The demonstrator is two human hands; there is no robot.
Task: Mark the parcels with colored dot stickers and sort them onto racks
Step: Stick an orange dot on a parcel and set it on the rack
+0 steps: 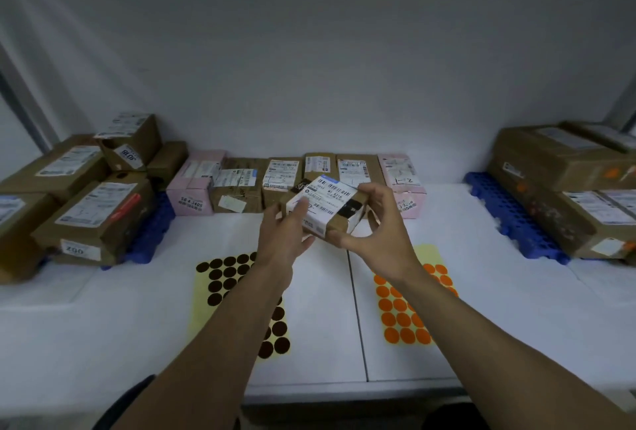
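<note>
Just bare forearms and bare hands here, left hand [283,235] and right hand [377,228], plus a dark sleeve [129,407] edge at the left elbow.

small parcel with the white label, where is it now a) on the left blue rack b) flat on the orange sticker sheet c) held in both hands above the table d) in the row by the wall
c: the left hand and right hand grip the small parcel by its ends, clear of the table.
</note>
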